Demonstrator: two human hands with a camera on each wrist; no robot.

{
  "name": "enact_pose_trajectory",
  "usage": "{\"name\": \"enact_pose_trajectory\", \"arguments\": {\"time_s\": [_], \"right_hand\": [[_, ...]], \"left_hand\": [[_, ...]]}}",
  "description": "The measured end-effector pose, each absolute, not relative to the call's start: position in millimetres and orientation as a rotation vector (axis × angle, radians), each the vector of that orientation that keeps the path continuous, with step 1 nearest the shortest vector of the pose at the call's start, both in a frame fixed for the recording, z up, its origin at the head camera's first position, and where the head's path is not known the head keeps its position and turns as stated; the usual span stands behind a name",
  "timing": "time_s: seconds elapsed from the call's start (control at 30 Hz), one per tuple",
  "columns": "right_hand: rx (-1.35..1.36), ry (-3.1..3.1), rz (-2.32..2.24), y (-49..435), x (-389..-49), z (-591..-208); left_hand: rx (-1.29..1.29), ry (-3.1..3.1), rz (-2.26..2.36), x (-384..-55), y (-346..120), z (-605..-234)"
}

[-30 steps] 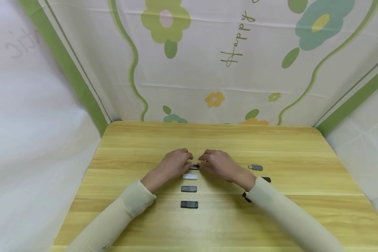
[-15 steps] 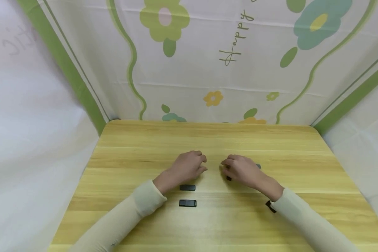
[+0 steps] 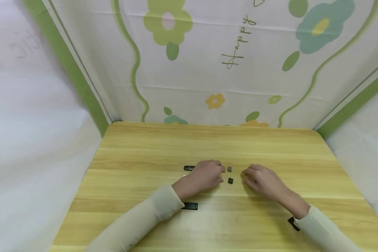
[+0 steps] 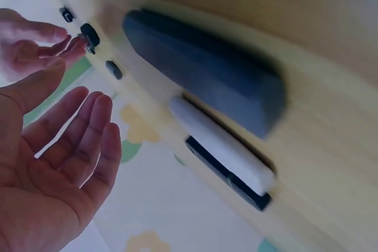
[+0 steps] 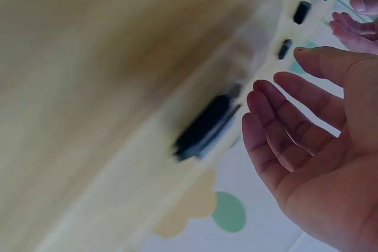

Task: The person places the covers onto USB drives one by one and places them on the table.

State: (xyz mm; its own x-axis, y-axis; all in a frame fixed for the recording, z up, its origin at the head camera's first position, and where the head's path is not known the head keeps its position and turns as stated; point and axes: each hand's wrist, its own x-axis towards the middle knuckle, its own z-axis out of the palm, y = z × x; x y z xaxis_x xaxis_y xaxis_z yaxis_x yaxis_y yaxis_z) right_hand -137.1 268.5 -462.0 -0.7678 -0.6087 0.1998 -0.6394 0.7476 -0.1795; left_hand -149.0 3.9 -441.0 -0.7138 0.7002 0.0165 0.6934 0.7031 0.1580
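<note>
My left hand [image 3: 204, 176] hovers just left of two small dark caps, with its fingers loosely bent and nothing in it. One cap [image 3: 229, 168] is grey, the other cap [image 3: 230, 181] black. Right of them is my right hand [image 3: 264, 180], fingers lightly curved around nothing. Close by its fingers, the right wrist view has a black USB stick [image 5: 204, 125] with another stick lying against it; the head view hides both. In the left wrist view a dark grey USB stick [image 4: 201, 69], a white one [image 4: 221, 146] and a black one [image 4: 227, 172] lie side by side.
A second black stick [image 3: 190, 206] lies at the near end of the left column, partly under the left cuff. The wooden tabletop [image 3: 145, 143] ends at a flowered cloth backdrop [image 3: 189, 70], with white cloth on both sides.
Both hands have shifted right, away from the left column of sticks. The two caps now show between them, and the far black stick is uncovered again.
</note>
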Motion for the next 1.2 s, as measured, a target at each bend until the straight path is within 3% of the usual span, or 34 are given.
{"name": "enact_pose_trajectory", "arguments": {"time_s": [1.2], "right_hand": [[0.898,-2.767,0.368,320.7,-119.2,-474.3]], "left_hand": [[1.212,2.815,-0.052,-151.9,60.0,-444.3]]}}
